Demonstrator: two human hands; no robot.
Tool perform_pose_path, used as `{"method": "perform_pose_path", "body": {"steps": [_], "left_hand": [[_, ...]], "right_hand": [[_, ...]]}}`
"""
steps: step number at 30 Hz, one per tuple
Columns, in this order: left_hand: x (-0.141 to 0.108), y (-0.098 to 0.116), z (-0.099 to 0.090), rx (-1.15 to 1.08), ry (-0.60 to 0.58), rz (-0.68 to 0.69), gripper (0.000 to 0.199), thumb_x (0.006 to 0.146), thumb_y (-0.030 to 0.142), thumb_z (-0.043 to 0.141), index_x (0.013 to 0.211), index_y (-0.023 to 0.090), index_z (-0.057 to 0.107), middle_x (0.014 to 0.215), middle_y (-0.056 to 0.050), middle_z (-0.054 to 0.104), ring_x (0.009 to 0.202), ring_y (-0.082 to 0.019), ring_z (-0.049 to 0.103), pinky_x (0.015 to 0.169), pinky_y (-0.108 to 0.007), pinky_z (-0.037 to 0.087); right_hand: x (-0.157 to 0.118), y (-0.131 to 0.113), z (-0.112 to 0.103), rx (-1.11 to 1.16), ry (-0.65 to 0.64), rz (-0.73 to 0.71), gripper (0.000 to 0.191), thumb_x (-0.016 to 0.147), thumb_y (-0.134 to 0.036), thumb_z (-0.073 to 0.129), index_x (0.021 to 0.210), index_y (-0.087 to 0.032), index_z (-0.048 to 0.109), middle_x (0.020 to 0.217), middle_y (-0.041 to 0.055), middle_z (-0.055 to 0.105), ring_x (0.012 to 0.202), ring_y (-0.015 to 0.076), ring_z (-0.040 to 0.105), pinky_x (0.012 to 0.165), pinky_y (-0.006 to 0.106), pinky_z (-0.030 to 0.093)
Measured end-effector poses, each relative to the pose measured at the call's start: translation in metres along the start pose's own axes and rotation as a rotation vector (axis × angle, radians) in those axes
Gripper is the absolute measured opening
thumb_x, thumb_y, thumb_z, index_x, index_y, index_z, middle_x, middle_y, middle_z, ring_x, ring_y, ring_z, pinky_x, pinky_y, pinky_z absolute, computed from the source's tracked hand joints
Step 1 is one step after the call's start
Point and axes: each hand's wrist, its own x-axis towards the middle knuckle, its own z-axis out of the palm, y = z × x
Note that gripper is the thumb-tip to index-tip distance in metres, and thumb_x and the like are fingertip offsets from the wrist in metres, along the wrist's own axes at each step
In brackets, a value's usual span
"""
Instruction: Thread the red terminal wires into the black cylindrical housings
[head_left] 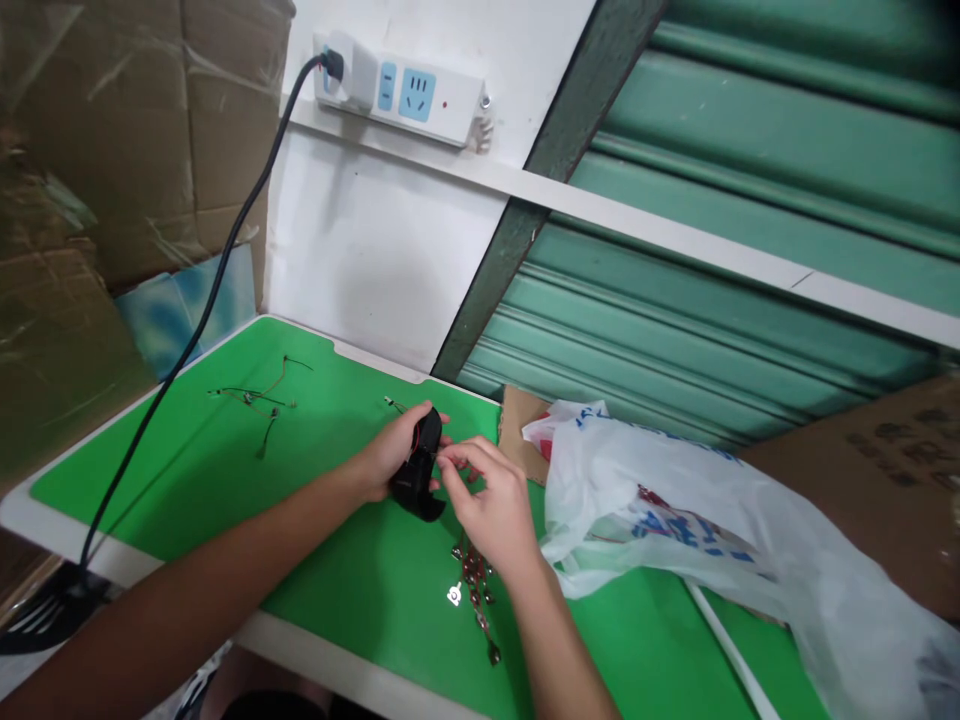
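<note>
My left hand (pixel 388 450) is wrapped around a black plastic housing (pixel 416 485) with a curved lower end, held just above the green tabletop. A thin red wire shows along the inside of that housing. Beyond my left fingers, a short lead with a small connector (pixel 389 401) sticks out. The thumb and index finger of my right hand (pixel 491 495) are pinched together at the housing's right side, apparently on a thin wire too small to make out clearly. Under my right wrist lies a bunch of small metal contacts with red wires (pixel 474 580).
Thin loose wires (pixel 255 398) lie at the table's left. To the right, a white plastic bag (pixel 660 500) rests beside cardboard (pixel 862 470). A black power cable (pixel 217 280) runs from the wall socket strip (pixel 457 105) down across the table's left edge. Cardboard boxes (pixel 135 130) stand left.
</note>
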Motion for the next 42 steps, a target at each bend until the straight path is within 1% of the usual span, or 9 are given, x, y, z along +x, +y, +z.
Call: {"method": "perform_pose_path", "body": {"steps": [5,11,14,18,22,27,34,38,42], "left_hand": [[0.002,-0.002,-0.002,0.013,-0.029,0.012,0.040,0.098,0.049,0.048,0.116,0.017,0.064,0.075,-0.001,0.065,0.049,-0.012,0.058,0.043,-0.023,0.050],[0.001,-0.004,0.003,0.061,0.039,0.055,0.039,0.101,0.045,0.042,0.119,0.017,0.063,0.072,0.001,0.063,0.048,-0.011,0.055,0.042,-0.021,0.046],[0.000,-0.004,0.005,0.047,0.051,0.070,0.038,0.101,0.045,0.043,0.118,0.018,0.064,0.072,0.001,0.062,0.048,-0.010,0.056,0.043,-0.020,0.046],[-0.002,0.000,0.005,0.052,0.054,0.053,0.039,0.101,0.046,0.042,0.116,0.018,0.065,0.074,0.000,0.063,0.050,-0.011,0.058,0.043,-0.021,0.048],[-0.003,0.003,0.003,0.072,0.095,0.059,0.039,0.100,0.046,0.043,0.114,0.016,0.065,0.075,-0.001,0.063,0.055,-0.013,0.059,0.042,-0.022,0.050],[-0.004,0.005,0.003,0.063,0.077,0.049,0.040,0.101,0.046,0.040,0.112,0.015,0.064,0.075,0.000,0.062,0.051,-0.012,0.057,0.041,-0.023,0.051],[-0.004,0.004,0.001,0.080,0.071,0.062,0.039,0.100,0.046,0.041,0.114,0.017,0.064,0.076,-0.001,0.063,0.054,-0.013,0.060,0.042,-0.024,0.051],[-0.004,0.004,0.001,0.082,0.072,0.059,0.039,0.101,0.046,0.040,0.113,0.017,0.063,0.075,0.000,0.062,0.052,-0.012,0.058,0.042,-0.023,0.050],[-0.003,0.003,0.001,0.092,0.057,0.054,0.039,0.101,0.047,0.039,0.114,0.017,0.062,0.078,0.000,0.062,0.053,-0.012,0.059,0.042,-0.023,0.051]], "right_hand": [[-0.001,0.003,0.003,-0.067,-0.016,-0.049,0.013,0.095,-0.017,0.057,0.088,-0.021,0.067,0.087,0.0036,0.068,0.084,0.0191,0.064,0.072,0.028,0.047],[-0.001,0.005,0.009,-0.068,-0.022,-0.070,0.013,0.095,-0.015,0.056,0.090,-0.020,0.066,0.086,0.0035,0.066,0.082,0.0183,0.063,0.070,0.027,0.046],[-0.001,0.005,0.010,-0.035,0.015,-0.073,0.012,0.095,-0.015,0.057,0.089,-0.020,0.067,0.084,0.0026,0.066,0.079,0.0171,0.063,0.069,0.027,0.046],[-0.001,0.003,0.007,-0.009,0.056,-0.072,0.013,0.095,-0.016,0.058,0.087,-0.020,0.067,0.082,0.0015,0.066,0.074,0.0153,0.062,0.067,0.026,0.046],[0.001,0.000,0.002,0.010,0.116,-0.033,0.012,0.095,-0.017,0.059,0.086,-0.020,0.067,0.081,0.0010,0.066,0.070,0.0141,0.060,0.063,0.025,0.046],[0.001,0.002,0.008,-0.016,0.063,-0.057,0.012,0.094,-0.017,0.059,0.085,-0.021,0.068,0.080,0.0012,0.067,0.070,0.0151,0.060,0.064,0.026,0.046],[0.000,0.003,0.010,-0.031,0.097,-0.058,0.012,0.095,-0.018,0.059,0.087,-0.021,0.068,0.082,0.0018,0.067,0.071,0.0155,0.061,0.064,0.026,0.046],[0.001,0.005,0.010,-0.044,0.078,-0.080,0.013,0.095,-0.018,0.059,0.087,-0.021,0.068,0.081,0.0019,0.067,0.073,0.0164,0.062,0.065,0.027,0.047],[0.001,0.006,0.010,-0.029,0.093,-0.072,0.013,0.096,-0.019,0.058,0.088,-0.021,0.069,0.082,0.0024,0.068,0.073,0.0167,0.063,0.066,0.027,0.048]]}}
